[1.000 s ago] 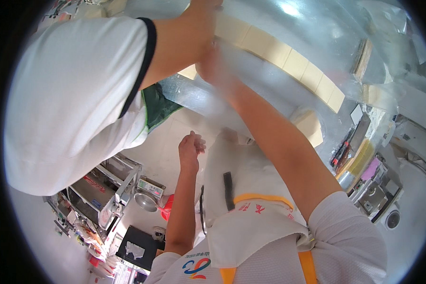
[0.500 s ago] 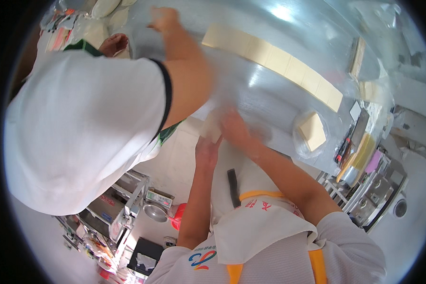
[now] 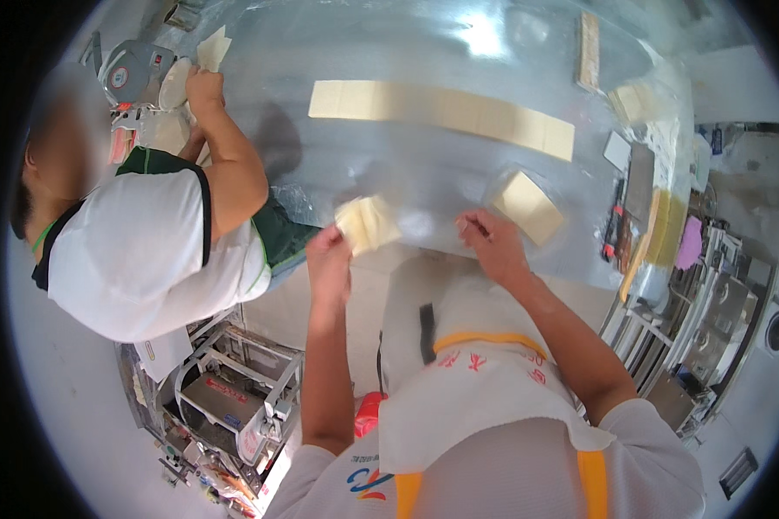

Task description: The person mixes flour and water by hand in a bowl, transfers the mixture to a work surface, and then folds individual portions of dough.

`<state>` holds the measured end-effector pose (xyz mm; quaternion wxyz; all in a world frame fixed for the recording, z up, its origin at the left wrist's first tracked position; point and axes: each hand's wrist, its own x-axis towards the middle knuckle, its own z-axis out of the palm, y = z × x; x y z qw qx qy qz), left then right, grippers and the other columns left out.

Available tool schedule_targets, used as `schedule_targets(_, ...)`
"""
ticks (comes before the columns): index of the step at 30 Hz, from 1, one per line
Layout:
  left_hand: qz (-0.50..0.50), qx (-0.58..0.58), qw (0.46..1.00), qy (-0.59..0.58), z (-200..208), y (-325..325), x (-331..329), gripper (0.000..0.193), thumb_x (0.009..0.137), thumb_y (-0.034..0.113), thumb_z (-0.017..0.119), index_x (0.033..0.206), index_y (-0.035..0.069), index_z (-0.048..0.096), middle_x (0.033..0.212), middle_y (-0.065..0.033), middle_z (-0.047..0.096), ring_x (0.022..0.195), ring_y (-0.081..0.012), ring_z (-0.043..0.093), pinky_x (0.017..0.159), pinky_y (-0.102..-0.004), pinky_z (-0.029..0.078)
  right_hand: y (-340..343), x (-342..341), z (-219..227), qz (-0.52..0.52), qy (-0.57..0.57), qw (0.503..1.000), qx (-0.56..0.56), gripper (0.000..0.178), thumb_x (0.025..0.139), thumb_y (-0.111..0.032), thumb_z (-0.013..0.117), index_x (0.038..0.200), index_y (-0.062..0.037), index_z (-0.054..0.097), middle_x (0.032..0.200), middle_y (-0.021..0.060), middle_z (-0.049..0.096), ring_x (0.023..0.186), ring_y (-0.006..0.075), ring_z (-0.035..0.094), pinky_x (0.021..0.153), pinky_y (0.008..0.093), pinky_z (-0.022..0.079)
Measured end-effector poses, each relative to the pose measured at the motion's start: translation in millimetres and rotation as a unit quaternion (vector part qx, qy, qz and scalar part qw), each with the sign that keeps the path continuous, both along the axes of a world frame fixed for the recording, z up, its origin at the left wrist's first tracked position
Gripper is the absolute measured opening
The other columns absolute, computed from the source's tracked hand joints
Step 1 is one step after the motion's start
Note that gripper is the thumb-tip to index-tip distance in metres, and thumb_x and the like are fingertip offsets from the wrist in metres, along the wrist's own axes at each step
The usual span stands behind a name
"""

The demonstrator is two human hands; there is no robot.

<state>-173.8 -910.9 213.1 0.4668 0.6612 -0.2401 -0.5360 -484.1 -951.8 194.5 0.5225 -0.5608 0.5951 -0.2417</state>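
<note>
Over the near edge of the steel worktable, my left hand [image 3: 329, 259] grips a loosely folded pale yellow dough sheet [image 3: 368, 223] at its left side. My right hand [image 3: 498, 249] is a short way to its right, its fingers curled in with nothing visible in them. Just beyond my right hand lies a square stack of pale yellow dough sheets [image 3: 528, 208]. Farther back, a long row of pale yellow dough squares [image 3: 441, 111] stretches across the steel table [image 3: 363, 160], edge to edge or slightly overlapping, which I cannot tell.
At the left a co-worker [image 3: 156, 242] reaches over the table, a pale sheet [image 3: 213, 48] in one hand, beside a grey machine [image 3: 134, 76]. Along the right edge lie a wooden bar [image 3: 589, 52], a flat grey blade [image 3: 639, 183], a yellow-bristled brush [image 3: 662, 229] and a pink cloth [image 3: 690, 242].
My hands have moved apart, the left now showing the folded sheet, the right near the stack. The co-worker's arm has drawn back to the left. The whole view has shifted.
</note>
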Motion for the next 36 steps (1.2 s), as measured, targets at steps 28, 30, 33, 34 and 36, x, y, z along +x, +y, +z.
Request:
schedule_targets(28, -0.062, 0.065, 0.989, 0.114, 69.1, 26.0, -224.1, 0.021, 0.103, 0.017, 0.072, 0.114, 0.001, 0.076, 0.096, -0.0036, 0.075, 0.083, -0.0117, 0.067, 0.072, -0.0300, 0.055, 15.6, -155.3, 76.3, -0.041, -0.297, 0.929, 0.218, 0.031, 0.097, -0.019, 0.078, 0.121, 0.0004, 0.074, 0.106, 0.0052, 0.074, 0.094, 0.0122, 0.065, 0.082, 0.0299, 0.053)
schedule_targets(30, -0.054, 0.110, 0.980, 0.159, 52.5, 37.7, -215.3, 0.028, 0.107, 0.024, 0.070, 0.119, 0.000, 0.074, 0.104, -0.0070, 0.076, 0.091, -0.0145, 0.072, 0.076, -0.0307, 0.060, -1.1, -191.2, 96.2, -0.048, -0.240, 0.956, 0.164, 0.027, 0.097, -0.015, 0.077, 0.119, 0.0006, 0.076, 0.098, 0.0036, 0.075, 0.088, 0.0088, 0.063, 0.078, 0.0281, 0.051)
schedule_targets(33, -0.153, 0.119, 0.981, 0.012, -9.0, 71.0, -213.0, 0.029, 0.108, 0.027, 0.067, 0.120, 0.001, 0.074, 0.107, -0.0072, 0.077, 0.095, -0.0163, 0.073, 0.082, -0.0331, 0.060, -32.8, -240.0, 98.4, -0.058, 0.065, 0.996, 0.000, 0.027, 0.094, -0.015, 0.080, 0.117, -0.0010, 0.079, 0.089, 0.0033, 0.075, 0.080, 0.0060, 0.062, 0.072, 0.0287, 0.050)
schedule_targets(34, -0.159, 0.119, 0.979, 0.037, -10.5, 67.2, -218.0, 0.029, 0.108, 0.027, 0.067, 0.119, 0.001, 0.074, 0.106, -0.0071, 0.077, 0.096, -0.0164, 0.073, 0.083, -0.0331, 0.059, -41.0, -254.3, 99.8, -0.060, 0.079, 0.995, -0.007, 0.030, 0.094, -0.017, 0.080, 0.119, -0.0012, 0.078, 0.087, 0.0051, 0.075, 0.079, 0.0077, 0.063, 0.071, 0.0297, 0.051)
schedule_targets(36, -0.174, 0.127, 0.973, 0.087, -5.9, 63.3, -232.3, 0.029, 0.109, 0.028, 0.066, 0.118, 0.002, 0.074, 0.106, -0.0068, 0.077, 0.096, -0.0166, 0.072, 0.086, -0.0332, 0.059, -47.3, -274.6, 105.6, -0.066, 0.106, 0.992, -0.011, 0.035, 0.092, -0.020, 0.081, 0.122, -0.0016, 0.077, 0.085, 0.0086, 0.075, 0.076, 0.0111, 0.066, 0.070, 0.0315, 0.052)
